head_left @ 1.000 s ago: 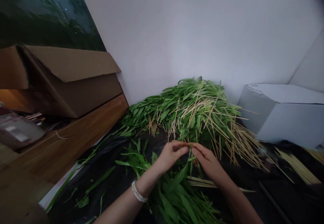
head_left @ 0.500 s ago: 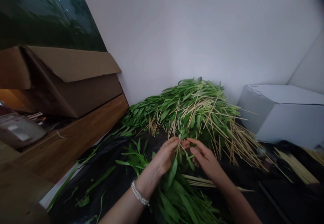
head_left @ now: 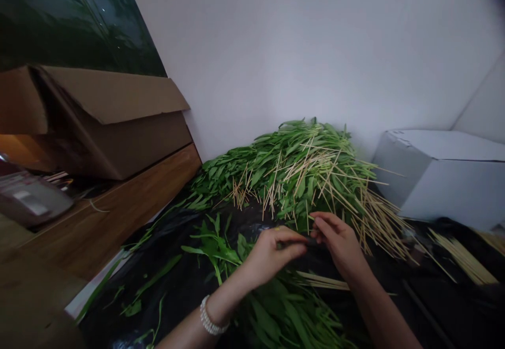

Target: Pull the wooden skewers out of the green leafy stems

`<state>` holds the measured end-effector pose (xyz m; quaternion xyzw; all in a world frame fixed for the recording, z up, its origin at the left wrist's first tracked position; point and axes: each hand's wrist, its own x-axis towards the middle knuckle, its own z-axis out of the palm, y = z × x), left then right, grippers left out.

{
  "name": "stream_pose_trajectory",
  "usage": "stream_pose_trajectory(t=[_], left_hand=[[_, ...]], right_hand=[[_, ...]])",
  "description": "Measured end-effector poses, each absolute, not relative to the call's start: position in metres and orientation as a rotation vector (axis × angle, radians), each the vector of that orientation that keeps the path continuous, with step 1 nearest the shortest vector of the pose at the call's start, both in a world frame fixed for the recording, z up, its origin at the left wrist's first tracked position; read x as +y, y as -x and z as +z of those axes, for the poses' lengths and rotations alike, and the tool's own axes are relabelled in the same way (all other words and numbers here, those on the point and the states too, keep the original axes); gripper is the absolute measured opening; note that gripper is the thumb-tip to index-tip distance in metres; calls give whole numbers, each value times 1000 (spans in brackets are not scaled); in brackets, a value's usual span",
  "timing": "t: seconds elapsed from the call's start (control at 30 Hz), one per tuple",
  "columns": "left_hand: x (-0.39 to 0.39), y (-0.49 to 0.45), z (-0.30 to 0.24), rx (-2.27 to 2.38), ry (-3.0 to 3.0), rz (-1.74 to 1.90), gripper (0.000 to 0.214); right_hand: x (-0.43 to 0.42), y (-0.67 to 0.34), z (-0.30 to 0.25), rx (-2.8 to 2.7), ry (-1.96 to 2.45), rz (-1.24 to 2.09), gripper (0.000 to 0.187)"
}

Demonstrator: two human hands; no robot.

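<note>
My left hand (head_left: 270, 257), with a beaded bracelet on its wrist, pinches thumb and fingers together; what lies between them, if anything, I cannot make out. Close by on its right, my right hand (head_left: 338, 241) has its fingers pinched round a short bit of green stem (head_left: 311, 217). Below both hands lies a bunch of long-leaved greens (head_left: 282, 312) with thin pale sticks (head_left: 323, 280) beside it. Left of my left hand are loose leafy stems (head_left: 213, 249) on the black plastic sheet (head_left: 158, 244).
A big heap of greens (head_left: 236, 170) with many thin sticks (head_left: 381, 223) rests against the white wall (head_left: 295, 49). A white box (head_left: 453, 181) stands at right, near more sticks (head_left: 465, 257). An open cardboard box (head_left: 134, 139) sits on a wooden ledge (head_left: 150, 196) at left.
The leafy stem held between my hands is no longer visible there. Both hands have shifted to the right, and their fingertips have come closer together.
</note>
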<state>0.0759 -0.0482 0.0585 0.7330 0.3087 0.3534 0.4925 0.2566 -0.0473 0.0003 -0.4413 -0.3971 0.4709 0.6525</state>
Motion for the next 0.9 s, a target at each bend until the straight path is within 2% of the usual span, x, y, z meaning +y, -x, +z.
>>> stream_pose_trajectory(t=[0.17, 0.37, 0.57, 0.7, 0.83, 0.9], left_hand=[[-33, -78, 36, 881, -1468, 1031, 43], [-41, -72, 35, 974, -1443, 1146, 21], [-54, 13, 61, 1209, -1395, 1255, 17], [-74, 57, 72, 1298, -1454, 1184, 18], [-96, 31, 53, 1208, -1610, 924, 34], [-103, 7, 41, 1168, -1746, 810, 33]], right_hand=[[-53, -239, 8, -970, 889, 1187, 27], [-62, -220, 15, -1168, 879, 1334, 29], [-62, -224, 7, -1151, 976, 1294, 35], [-65, -217, 5, -1193, 949, 1363, 32], [-77, -200, 9, -1371, 938, 1455, 26], [-82, -193, 8, -1472, 944, 1458, 23]])
